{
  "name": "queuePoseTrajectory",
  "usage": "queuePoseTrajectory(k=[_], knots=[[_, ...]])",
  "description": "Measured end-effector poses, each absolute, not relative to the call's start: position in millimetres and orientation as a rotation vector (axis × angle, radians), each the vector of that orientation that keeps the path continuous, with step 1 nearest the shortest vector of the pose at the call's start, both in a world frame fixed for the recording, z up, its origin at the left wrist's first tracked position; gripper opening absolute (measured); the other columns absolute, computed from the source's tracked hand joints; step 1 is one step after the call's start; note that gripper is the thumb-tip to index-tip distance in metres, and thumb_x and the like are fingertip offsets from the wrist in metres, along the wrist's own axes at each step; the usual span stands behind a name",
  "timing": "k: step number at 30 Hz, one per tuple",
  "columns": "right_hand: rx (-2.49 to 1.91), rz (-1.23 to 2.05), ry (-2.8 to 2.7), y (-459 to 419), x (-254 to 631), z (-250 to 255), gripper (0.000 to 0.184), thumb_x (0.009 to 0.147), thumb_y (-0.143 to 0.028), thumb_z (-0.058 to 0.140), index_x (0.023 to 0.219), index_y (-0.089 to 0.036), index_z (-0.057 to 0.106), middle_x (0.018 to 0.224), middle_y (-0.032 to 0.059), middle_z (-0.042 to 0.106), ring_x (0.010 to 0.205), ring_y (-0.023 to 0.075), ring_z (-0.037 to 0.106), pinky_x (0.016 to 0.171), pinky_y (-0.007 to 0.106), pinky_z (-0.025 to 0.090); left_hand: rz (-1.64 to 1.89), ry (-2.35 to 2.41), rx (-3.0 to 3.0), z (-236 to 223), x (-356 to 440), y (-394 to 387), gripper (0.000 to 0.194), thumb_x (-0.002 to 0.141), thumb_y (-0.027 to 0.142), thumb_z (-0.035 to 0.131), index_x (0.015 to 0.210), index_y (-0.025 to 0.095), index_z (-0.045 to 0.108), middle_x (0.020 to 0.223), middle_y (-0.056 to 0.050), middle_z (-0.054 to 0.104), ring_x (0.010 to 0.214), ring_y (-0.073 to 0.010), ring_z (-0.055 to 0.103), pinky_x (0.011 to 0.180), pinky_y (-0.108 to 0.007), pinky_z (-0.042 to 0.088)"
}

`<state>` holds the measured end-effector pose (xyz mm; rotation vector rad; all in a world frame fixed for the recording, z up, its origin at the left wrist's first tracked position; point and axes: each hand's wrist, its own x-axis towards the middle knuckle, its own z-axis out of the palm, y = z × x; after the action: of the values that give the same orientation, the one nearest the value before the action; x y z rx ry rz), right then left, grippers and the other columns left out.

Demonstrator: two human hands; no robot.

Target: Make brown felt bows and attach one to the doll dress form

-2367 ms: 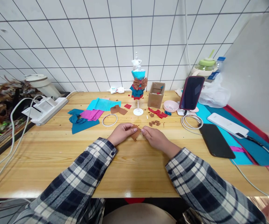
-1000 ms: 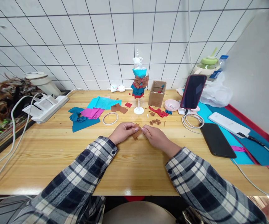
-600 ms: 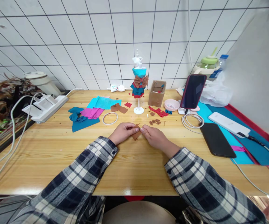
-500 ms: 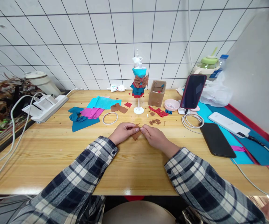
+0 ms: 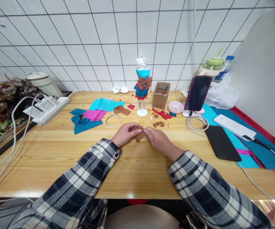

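Between my hands is a small piece of brown crepe paper (image 5: 140, 137). My left hand (image 5: 127, 133) pinches it from the left, thumb on top. My right hand (image 5: 156, 137) pinches its right edge, the fingertips close to those of the left. Beyond them stands a small white dress form (image 5: 141, 112) wearing a turquoise top, a brown bow (image 5: 144, 82) and a blue ruffled skirt with red edging. Several little brown folded pieces (image 5: 158, 124) lie just past my right hand. A white ring (image 5: 113, 121) lies beyond my left hand.
Turquoise (image 5: 106, 104), magenta (image 5: 94, 114) and blue paper (image 5: 87, 127) lie back left, with brown scraps (image 5: 122, 110). A cardboard box (image 5: 160, 97), pink bowl (image 5: 175, 107) and red strips (image 5: 162, 114) stand or lie back right. Phones (image 5: 198, 93), cables and a power strip (image 5: 47, 109) flank the table.
Both hands stay in nearly the same place, still pinching the brown paper. The paper and left fingers have shifted very slightly. The whole view has moved a little.
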<state>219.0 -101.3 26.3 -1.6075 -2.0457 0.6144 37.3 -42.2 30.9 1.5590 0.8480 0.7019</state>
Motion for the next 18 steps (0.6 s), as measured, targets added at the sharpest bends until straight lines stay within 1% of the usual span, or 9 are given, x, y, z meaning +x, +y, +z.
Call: queuePoseTrajectory(k=[4, 9, 13, 18], knots=[[-1.611, 0.617, -2.051, -102.2, 219.3, 27.0, 0.032, 0.1, -0.04, 0.028, 0.084, -0.022, 0.048, 0.076, 0.0013, 0.059, 0.073, 0.0156, 0.055, 0.064, 0.025, 0.034, 0.759, 0.898, 1.552, 30.5, 37.5, -41.5, 0.036, 0.068, 0.045, 0.074, 0.085, 0.014, 0.069, 0.086, -0.006, 0.07, 0.08, -0.0178, 0.062, 0.078, -0.032, 0.048], [-1.62, 0.634, -2.055, -103.8, 218.3, 29.1, 0.033, 0.1, -0.041, 0.027, 0.085, -0.022, 0.049, 0.075, 0.0011, 0.059, 0.072, 0.0157, 0.055, 0.064, 0.025, 0.034, 0.728, 0.924, 1.572, 30.8, 38.6, -41.4, 0.035, 0.068, 0.046, 0.074, 0.081, 0.013, 0.069, 0.081, -0.005, 0.07, 0.075, -0.0168, 0.062, 0.075, -0.031, 0.048], [-1.642, 0.625, -2.061, -103.9, 217.3, 29.4, 0.033, 0.1, -0.041, 0.027, 0.086, -0.022, 0.05, 0.076, 0.0013, 0.06, 0.072, 0.0156, 0.055, 0.063, 0.025, 0.033, 0.72, 0.927, 1.586, 29.5, 38.2, -41.4, 0.034, 0.068, 0.045, 0.073, 0.08, 0.013, 0.069, 0.079, -0.005, 0.07, 0.074, -0.0165, 0.062, 0.072, -0.029, 0.048], [-1.654, 0.632, -2.048, -103.2, 216.0, 29.1, 0.032, 0.1, -0.041, 0.027, 0.087, -0.022, 0.049, 0.077, 0.0016, 0.061, 0.074, 0.0158, 0.056, 0.064, 0.025, 0.033, 0.72, 0.932, 1.592, 28.9, 38.7, -42.5, 0.033, 0.069, 0.043, 0.073, 0.081, 0.013, 0.07, 0.081, -0.006, 0.071, 0.075, -0.0171, 0.062, 0.073, -0.03, 0.048]])
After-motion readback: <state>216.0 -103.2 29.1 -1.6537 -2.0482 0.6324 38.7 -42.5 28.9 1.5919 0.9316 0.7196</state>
